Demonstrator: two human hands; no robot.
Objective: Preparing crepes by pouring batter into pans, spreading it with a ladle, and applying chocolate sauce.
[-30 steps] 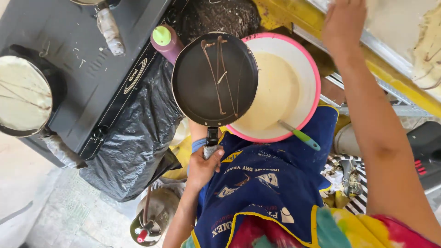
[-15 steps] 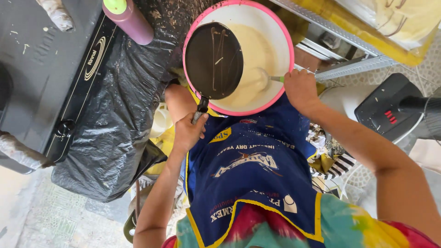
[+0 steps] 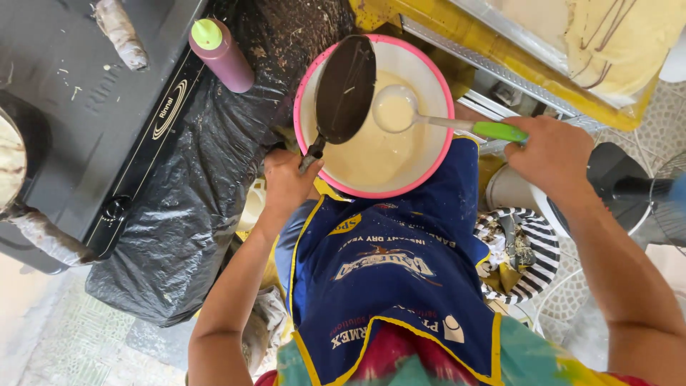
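Note:
My left hand (image 3: 287, 182) grips the handle of a small black frying pan (image 3: 346, 89), held tilted over a pink-rimmed bowl (image 3: 307, 86) of pale batter. My right hand (image 3: 554, 154) holds the green handle of a ladle (image 3: 429, 118). The ladle's cup is full of batter and sits just to the right of the pan, above the bowl. The bowl rests against my blue apron (image 3: 389, 264).
A black stove (image 3: 93, 93) lies at the left with a purple squeeze bottle (image 3: 220, 51) on its edge and another pan (image 3: 11, 161) at far left. Black plastic sheeting (image 3: 193, 193) covers the surface below. A yellow tray (image 3: 543, 64) holds cooked crepes. A fan (image 3: 643, 193) stands right.
My right hand took the ladle by its handle and lifted it full of batter out of the bowl. My left hand tilted the pan more steeply over the bowl.

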